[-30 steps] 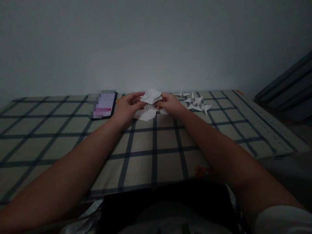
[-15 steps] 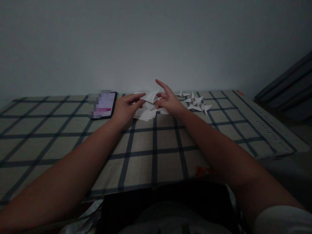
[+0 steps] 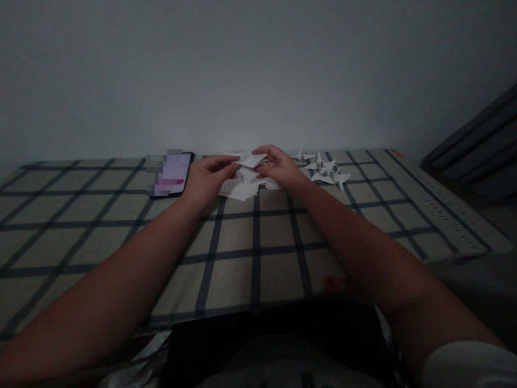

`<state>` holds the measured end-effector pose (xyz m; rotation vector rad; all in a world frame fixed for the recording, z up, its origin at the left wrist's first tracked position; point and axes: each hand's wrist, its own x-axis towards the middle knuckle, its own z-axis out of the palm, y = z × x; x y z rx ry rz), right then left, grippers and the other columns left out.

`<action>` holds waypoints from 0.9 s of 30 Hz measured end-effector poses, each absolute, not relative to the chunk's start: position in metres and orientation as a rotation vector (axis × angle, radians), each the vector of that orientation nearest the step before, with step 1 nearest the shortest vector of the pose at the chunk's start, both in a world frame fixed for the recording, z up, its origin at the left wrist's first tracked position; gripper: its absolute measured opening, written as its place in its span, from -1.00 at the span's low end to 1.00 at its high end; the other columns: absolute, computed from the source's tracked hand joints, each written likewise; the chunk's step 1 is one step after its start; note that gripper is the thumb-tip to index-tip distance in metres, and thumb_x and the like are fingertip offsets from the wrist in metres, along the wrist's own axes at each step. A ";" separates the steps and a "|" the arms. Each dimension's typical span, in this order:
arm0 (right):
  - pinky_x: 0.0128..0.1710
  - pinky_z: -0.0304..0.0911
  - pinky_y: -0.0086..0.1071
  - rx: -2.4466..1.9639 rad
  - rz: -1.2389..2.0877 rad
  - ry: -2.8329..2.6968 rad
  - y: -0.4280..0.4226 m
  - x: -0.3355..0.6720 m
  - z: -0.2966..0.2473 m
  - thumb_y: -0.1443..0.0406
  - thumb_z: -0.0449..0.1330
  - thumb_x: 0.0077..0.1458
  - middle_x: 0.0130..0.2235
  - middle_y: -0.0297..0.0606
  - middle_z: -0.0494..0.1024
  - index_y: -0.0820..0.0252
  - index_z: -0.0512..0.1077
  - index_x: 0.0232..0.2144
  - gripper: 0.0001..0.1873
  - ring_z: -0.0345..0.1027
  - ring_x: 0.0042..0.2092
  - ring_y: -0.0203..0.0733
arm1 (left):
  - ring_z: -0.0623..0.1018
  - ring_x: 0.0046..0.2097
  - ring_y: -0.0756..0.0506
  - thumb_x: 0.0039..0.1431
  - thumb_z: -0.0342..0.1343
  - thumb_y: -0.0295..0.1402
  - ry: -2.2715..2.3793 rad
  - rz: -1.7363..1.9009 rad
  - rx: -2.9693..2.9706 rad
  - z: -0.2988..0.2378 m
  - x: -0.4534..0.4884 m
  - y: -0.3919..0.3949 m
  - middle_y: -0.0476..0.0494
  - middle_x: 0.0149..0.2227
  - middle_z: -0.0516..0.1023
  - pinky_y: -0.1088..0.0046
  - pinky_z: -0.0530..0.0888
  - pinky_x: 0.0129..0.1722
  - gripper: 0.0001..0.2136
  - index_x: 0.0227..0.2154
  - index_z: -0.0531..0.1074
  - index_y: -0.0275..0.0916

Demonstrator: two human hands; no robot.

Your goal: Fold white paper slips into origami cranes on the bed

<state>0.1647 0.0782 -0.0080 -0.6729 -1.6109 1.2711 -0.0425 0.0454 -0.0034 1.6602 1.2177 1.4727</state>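
Note:
Between my two hands is a folded piece of white paper (image 3: pixel 251 159), held above a pile of white paper sheets (image 3: pixel 241 190). My left hand (image 3: pixel 207 175) pinches its left edge between thumb and fingers. On the other side, my right hand (image 3: pixel 278 166) has its fingers bent over the top of the paper and its thumb underneath. Several folded white paper cranes (image 3: pixel 323 171) lie just right of my right hand.
A phone (image 3: pixel 174 175) with a lit screen lies left of my left hand. The checked cloth (image 3: pixel 278 269) covers the table, which meets a plain wall (image 3: pixel 258 70). Something orange (image 3: pixel 333 283) sits near the front edge. A dark curtain (image 3: pixel 480 145) hangs at the right.
My right index finger, raised before, has come down onto the paper. The paper's upright flap now lies flatter. My left hand has barely moved.

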 end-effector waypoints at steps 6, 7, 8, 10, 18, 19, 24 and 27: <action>-0.14 0.47 -0.33 -0.761 1.269 -1.610 0.069 0.165 0.000 0.34 0.36 -0.04 -0.16 -0.29 0.57 0.15 0.49 -0.18 -0.69 0.46 -0.20 -0.27 | 0.64 -0.22 -0.10 0.00 0.39 -0.28 1.200 1.445 1.704 0.000 -0.043 0.041 -0.15 -0.22 0.71 0.37 0.58 -0.15 -0.74 -0.20 0.69 -0.18; -0.15 0.46 -0.34 -0.787 1.244 -1.615 0.068 0.165 0.002 0.34 0.36 -0.04 -0.21 -0.30 0.57 0.16 0.51 -0.22 -0.73 0.45 -0.22 -0.28 | 0.65 -0.21 -0.11 0.00 0.40 -0.26 1.205 1.435 1.705 0.001 -0.042 0.040 -0.16 -0.22 0.71 0.37 0.58 -0.15 -0.75 -0.22 0.69 -0.18; -0.15 0.45 -0.35 -0.809 1.220 -1.620 0.067 0.166 0.003 0.31 0.37 -0.04 -0.25 -0.31 0.56 0.17 0.52 -0.26 -0.76 0.43 -0.24 -0.28 | 0.65 -0.21 -0.12 -0.01 0.40 -0.24 1.210 1.423 1.702 0.002 -0.041 0.038 -0.16 -0.22 0.71 0.36 0.59 -0.16 -0.75 -0.25 0.70 -0.19; -0.17 0.43 -0.37 -0.831 1.193 -1.611 0.064 0.167 0.005 0.23 0.39 -0.03 -0.31 -0.32 0.55 0.19 0.52 -0.33 -0.79 0.41 -0.26 -0.29 | 0.65 -0.23 -0.13 -0.03 0.42 -0.19 1.218 1.410 1.673 0.004 -0.040 0.036 -0.17 -0.25 0.71 0.35 0.60 -0.17 -0.75 -0.31 0.69 -0.21; -0.23 0.41 -0.40 -0.860 1.260 -1.484 0.067 0.167 0.002 0.17 0.38 0.02 -0.35 -0.33 0.55 0.20 0.49 -0.37 -0.77 0.40 -0.31 -0.31 | 0.64 -0.22 -0.12 0.01 0.40 -0.13 1.186 1.420 1.560 0.003 -0.036 0.036 -0.18 -0.24 0.69 0.32 0.60 -0.14 -0.70 -0.27 0.68 -0.23; -0.22 0.41 -0.40 -0.850 1.268 -1.470 0.069 0.166 0.001 0.20 0.37 0.02 -0.34 -0.33 0.55 0.20 0.49 -0.35 -0.78 0.41 -0.31 -0.31 | 0.64 -0.23 -0.11 0.01 0.40 -0.15 1.188 1.429 1.552 0.002 -0.036 0.036 -0.17 -0.24 0.69 0.32 0.60 -0.14 -0.69 -0.24 0.67 -0.24; -0.21 0.43 -0.41 -0.801 1.286 -1.417 0.077 0.165 -0.006 0.32 0.35 0.01 -0.28 -0.36 0.54 0.16 0.40 -0.25 -0.75 0.43 -0.28 -0.34 | 0.60 -0.33 -0.04 0.00 0.40 -0.26 1.149 1.476 1.574 0.002 -0.038 0.041 -0.11 -0.33 0.64 0.36 0.59 -0.17 -0.55 0.00 0.61 -0.24; -0.21 0.42 -0.41 -0.799 1.270 -1.418 0.079 0.165 -0.007 0.33 0.33 0.04 -0.32 -0.40 0.50 0.12 0.33 -0.21 -0.71 0.44 -0.28 -0.33 | 0.58 -0.36 -0.02 -0.01 0.40 -0.26 1.126 1.468 1.590 0.001 -0.040 0.043 -0.10 -0.36 0.63 0.37 0.60 -0.18 -0.53 0.01 0.60 -0.25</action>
